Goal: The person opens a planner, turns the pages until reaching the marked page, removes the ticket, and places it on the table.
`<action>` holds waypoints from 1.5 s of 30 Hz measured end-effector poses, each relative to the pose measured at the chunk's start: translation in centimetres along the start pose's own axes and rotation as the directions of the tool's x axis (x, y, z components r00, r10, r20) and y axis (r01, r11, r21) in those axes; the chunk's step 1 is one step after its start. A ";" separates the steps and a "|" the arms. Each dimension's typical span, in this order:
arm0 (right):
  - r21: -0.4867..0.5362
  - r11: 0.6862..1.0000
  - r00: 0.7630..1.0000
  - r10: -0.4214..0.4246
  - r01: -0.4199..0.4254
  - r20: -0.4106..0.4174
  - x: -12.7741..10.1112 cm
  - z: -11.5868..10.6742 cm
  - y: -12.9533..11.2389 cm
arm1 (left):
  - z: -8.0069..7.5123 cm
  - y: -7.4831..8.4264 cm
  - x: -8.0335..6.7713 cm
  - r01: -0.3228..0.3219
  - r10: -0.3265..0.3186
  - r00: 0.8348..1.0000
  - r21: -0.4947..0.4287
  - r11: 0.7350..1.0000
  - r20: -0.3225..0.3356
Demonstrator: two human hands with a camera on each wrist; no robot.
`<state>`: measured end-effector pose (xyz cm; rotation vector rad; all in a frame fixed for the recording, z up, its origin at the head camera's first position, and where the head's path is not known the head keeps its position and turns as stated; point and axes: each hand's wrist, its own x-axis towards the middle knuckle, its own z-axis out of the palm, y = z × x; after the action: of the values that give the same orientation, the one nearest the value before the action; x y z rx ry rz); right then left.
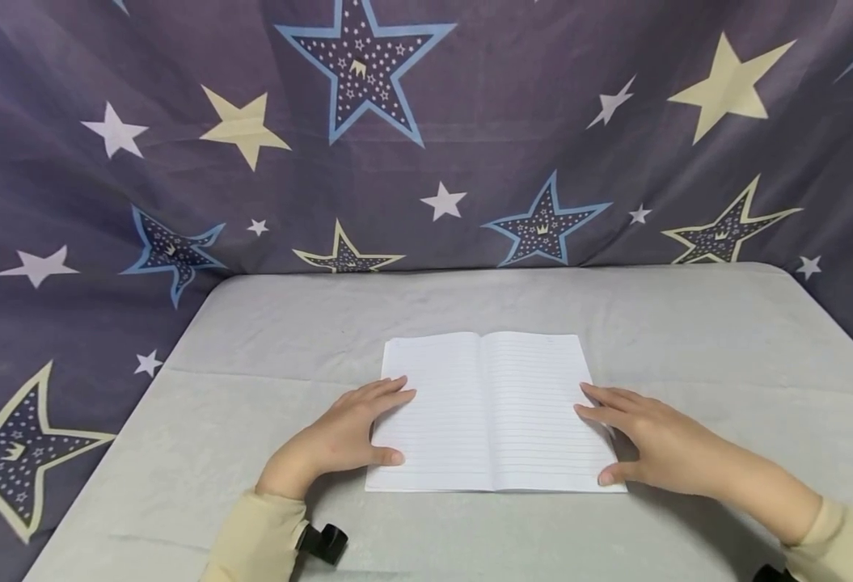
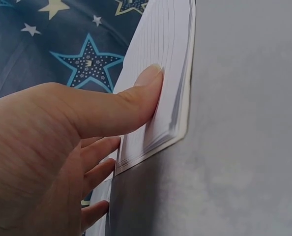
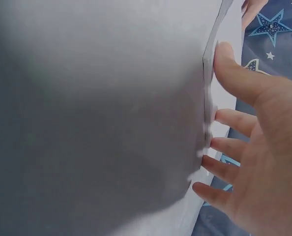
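Note:
An open notebook (image 1: 448, 412) with blank ruled pages lies flat, its centre fold running away from me in the head view. At its left edge is my left hand (image 1: 346, 432), thumb and fingers spread and touching the left page. The left wrist view shows that thumb (image 2: 136, 103) resting on the ruled page near a corner of the page stack. My right hand (image 1: 662, 444) lies along the right edge, thumb near the lower corner and fingertips on the page margin. In the right wrist view its relaxed fingers (image 3: 229, 147) line up beside the notebook's edge.
A pale grey cloth covers the table (image 1: 251, 323) under the notebook. Behind and to the left hangs a dark curtain (image 1: 455, 153) printed with stars. A small black device (image 1: 324, 543) sits at my left sleeve's cuff (image 1: 266, 525).

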<state>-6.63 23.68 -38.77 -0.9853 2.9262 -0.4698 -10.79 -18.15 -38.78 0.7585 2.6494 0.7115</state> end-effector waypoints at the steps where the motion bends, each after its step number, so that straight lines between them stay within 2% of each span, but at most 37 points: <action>1: 0.005 1.000 1.000 0.005 -0.005 0.007 0.0 0.0 0.0 | 0.0 0.0 0.0 0.001 -0.001 1.000 -0.002 1.000 0.000; 11: -0.024 0.998 0.998 0.059 -0.058 0.012 0.6 0.1 -0.6 | 0.1 0.0 0.1 0.001 -0.001 1.000 -0.004 1.000 0.000; 17: 0.016 0.998 0.997 0.064 -0.065 0.042 0.6 0.0 -0.5 | 0.2 -0.1 0.2 -0.013 0.013 1.000 0.003 1.000 0.002; 20: 0.012 0.997 0.997 0.073 -0.074 0.015 0.6 0.2 -0.6 | 0.2 -0.1 0.2 -0.016 0.016 1.000 0.007 1.000 0.001; 25: -0.070 0.994 0.996 0.075 -0.079 -0.051 0.7 0.6 -1.2 | 0.1 0.0 0.2 -0.005 0.005 1.000 0.003 1.000 0.003; 28: -0.085 0.992 0.992 0.085 -0.093 -0.098 1.0 0.8 -1.7 | 0.2 0.1 0.2 0.005 -0.005 1.000 -0.003 1.000 0.007; 33: 0.049 0.989 0.970 0.147 -0.140 -0.194 1.8 0.7 -3.1 | 0.2 0.1 0.2 0.014 -0.014 1.000 -0.003 1.000 0.011; 37: 0.192 0.974 0.946 0.173 -0.123 -0.273 2.8 0.5 -5.2 | 0.0 0.0 0.0 0.017 -0.017 1.000 -0.001 1.000 0.011; 40: 0.322 0.941 0.935 0.201 -0.102 -0.292 3.9 0.5 -6.9 | -0.3 -0.4 -0.3 0.025 -0.025 1.000 -0.002 1.000 0.008; 42: 0.382 0.919 0.935 0.216 -0.098 -0.280 4.6 0.6 -7.9 | -0.5 -0.7 -0.4 0.035 -0.035 0.999 -0.008 0.999 0.009; 45: 0.396 0.911 0.947 0.223 -0.117 -0.233 5.4 1.1 -9.0 | -0.7 -0.9 -0.6 0.046 -0.046 0.999 -0.008 0.999 0.008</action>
<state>-5.53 13.35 -36.76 -0.6493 2.9353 -1.1930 -10.99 -19.42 -38.62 0.6945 2.6465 0.7059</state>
